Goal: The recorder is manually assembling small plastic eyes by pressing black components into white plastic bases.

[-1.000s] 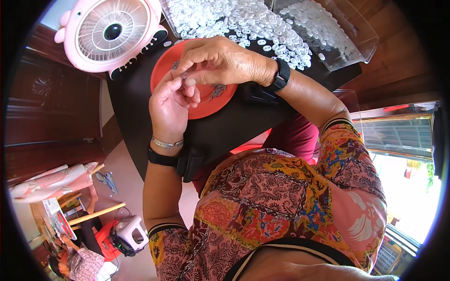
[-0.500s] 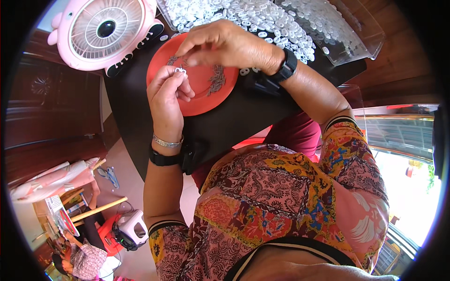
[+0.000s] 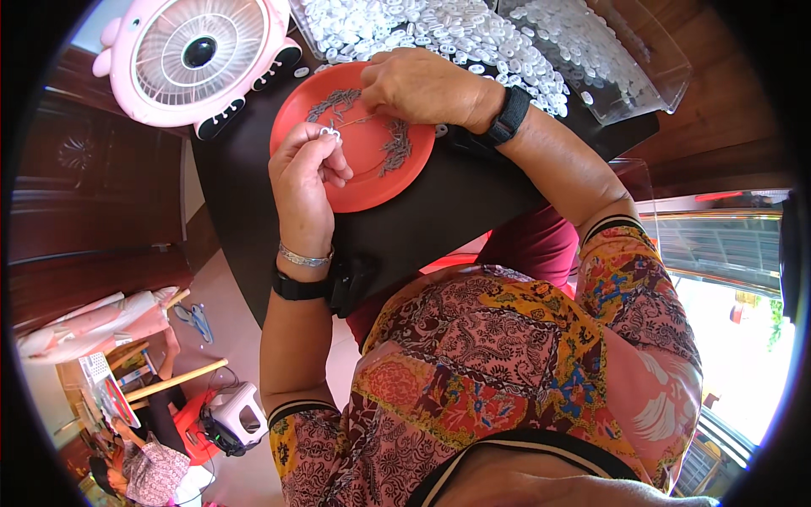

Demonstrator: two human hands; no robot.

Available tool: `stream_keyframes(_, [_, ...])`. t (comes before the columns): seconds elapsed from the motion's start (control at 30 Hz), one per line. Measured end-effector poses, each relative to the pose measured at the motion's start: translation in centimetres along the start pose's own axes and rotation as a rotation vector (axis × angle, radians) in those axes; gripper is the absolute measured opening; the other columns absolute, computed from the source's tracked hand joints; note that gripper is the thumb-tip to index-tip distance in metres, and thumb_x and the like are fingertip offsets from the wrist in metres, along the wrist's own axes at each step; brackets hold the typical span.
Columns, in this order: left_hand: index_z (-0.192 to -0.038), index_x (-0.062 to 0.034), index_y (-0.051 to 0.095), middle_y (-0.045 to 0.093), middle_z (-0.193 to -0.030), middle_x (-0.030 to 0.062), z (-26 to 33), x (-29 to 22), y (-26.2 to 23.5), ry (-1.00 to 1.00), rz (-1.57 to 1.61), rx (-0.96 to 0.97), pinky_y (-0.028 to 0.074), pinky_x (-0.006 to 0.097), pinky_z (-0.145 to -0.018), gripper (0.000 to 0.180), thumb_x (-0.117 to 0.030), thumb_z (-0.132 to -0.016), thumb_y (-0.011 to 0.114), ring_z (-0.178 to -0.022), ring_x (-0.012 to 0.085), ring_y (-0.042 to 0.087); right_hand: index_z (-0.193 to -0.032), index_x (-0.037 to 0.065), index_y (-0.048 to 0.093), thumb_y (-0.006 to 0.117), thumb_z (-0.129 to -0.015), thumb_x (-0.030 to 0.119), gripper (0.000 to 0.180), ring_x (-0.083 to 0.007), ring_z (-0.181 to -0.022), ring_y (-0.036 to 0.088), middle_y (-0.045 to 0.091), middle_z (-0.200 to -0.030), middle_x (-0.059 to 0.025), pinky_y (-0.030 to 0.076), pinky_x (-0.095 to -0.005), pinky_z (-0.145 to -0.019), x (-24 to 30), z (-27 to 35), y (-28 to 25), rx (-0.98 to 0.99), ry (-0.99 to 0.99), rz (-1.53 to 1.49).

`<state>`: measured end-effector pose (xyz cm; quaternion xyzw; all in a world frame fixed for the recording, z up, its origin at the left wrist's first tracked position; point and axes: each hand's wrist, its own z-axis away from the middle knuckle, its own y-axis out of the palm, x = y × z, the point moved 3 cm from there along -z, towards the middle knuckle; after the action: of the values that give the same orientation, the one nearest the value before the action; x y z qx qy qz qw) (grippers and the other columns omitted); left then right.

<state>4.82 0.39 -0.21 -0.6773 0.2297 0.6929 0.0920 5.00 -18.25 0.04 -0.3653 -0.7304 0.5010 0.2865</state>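
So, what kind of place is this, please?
Probably a home used for small piecework. A dark table holds a clear tray of small white plastic parts, a red plate of small metal pieces and a pink desk fan; household clutter lies on the floor.

The plate [image 3: 355, 182] is orange-red, with grey metal bits [image 3: 395, 150] strewn across it. The desk [image 3: 456, 211] under it is black. At 11 o'clock the fan [image 3: 198, 55] is pink with a white grille and black hub. At 12 o'clock the small parts [image 3: 439, 29] are white. The blouse [image 3: 507, 363] carries a pink, yellow and blue floral paisley pattern. Both wristbands [image 3: 507, 114] are black.
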Motion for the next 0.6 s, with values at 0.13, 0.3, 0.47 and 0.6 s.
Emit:
stream_keyframes(0.13, [-0.074,-0.0046,0.055,0.053,-0.062,0.0016,0.1,-0.1,0.1,-0.018,0.006,0.0,0.038,0.021,-0.05,0.012,-0.011,-0.084,0.051,-0.053,0.0103,0.051,-0.08,0.006,0.063,0.061,-0.078,0.016,0.01,-0.0261,-0.085,0.059,0.06,-0.082,-0.0062,0.05,-0.0372,-0.071,0.9,-0.5,0.2,-0.02,-0.015,0.049])
stream_keyframes(0.3, [-0.075,-0.0044,0.055,0.053,-0.062,0.0017,0.1,-0.1,0.3,-0.02,0.005,0.004,0.038,0.021,-0.049,0.012,-0.011,-0.084,0.052,-0.053,0.0104,0.051,-0.078,0.005,0.06,0.06,-0.076,0.015,0.011,-0.0275,-0.085,0.059,0.06,-0.081,-0.0085,0.05,-0.0384,-0.07,0.9,-0.5,0.8,0.057,0.022,0.078])
stream_keyframes(0.47, [-0.075,-0.0042,0.056,0.054,-0.063,0.0019,0.2,-0.2,0.1,-0.009,0.001,-0.009,0.038,0.021,-0.049,0.012,-0.011,-0.084,0.052,-0.053,0.0105,0.051,-0.077,0.002,0.056,0.059,-0.072,0.012,0.012,-0.0326,-0.071,0.059,0.06,-0.074,-0.0111,0.048,-0.0396,-0.062,1.0,-0.4,-0.5,-0.021,0.142,-0.358])
stream_keyframes(0.6, [-0.076,-0.0042,0.056,0.054,-0.063,0.0021,0.2,-0.2,0.2,0.002,0.036,0.024,0.039,0.021,-0.05,0.012,-0.011,-0.084,0.052,-0.053,0.0108,0.052,-0.084,0.001,0.06,0.063,-0.074,0.009,0.012,-0.0175,-0.062,0.06,0.062,-0.069,-0.0073,0.048,-0.0304,-0.059,1.2,-0.2,-1.7,-0.04,0.296,-0.692])
